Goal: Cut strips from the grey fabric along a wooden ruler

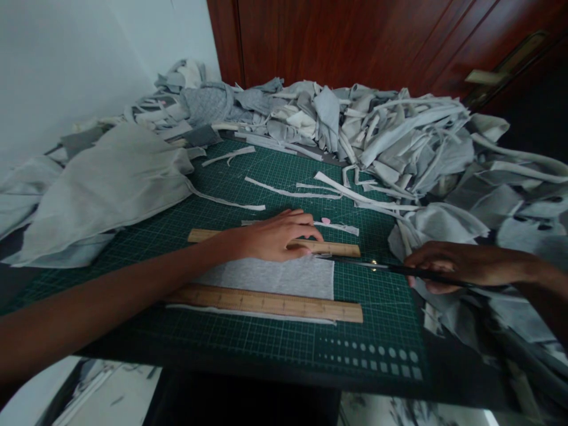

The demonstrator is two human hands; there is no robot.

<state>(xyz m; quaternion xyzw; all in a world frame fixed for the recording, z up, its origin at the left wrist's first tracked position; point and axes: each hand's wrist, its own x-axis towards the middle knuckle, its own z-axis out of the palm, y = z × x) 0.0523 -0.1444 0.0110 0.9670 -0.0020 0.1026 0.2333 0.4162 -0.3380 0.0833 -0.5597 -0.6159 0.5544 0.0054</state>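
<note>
My left hand (pixel 284 234) lies across the upper wooden ruler (pixel 339 248), its fingers curled over it and the thumb on the near side by the fabric edge. Below it a light grey piece of fabric (pixel 284 275) lies flat on the green cutting mat (pixel 377 322). A second wooden ruler (pixel 266 300) rests along the fabric's near edge. On the right, my right hand (pixel 457 266) is closed around the dark handles of scissors (pixel 361 264). Their blades point left, with the tips at the fabric's upper edge near my left thumb.
Heaps of grey and white fabric scraps (pixel 399 130) line the mat's back and right side. A large pale cloth (pixel 106 183) covers the left. Narrow cut strips (pixel 288 192) and a small pink piece (pixel 325 220) lie beyond the upper ruler. Behind stands a brown door (pixel 337 41).
</note>
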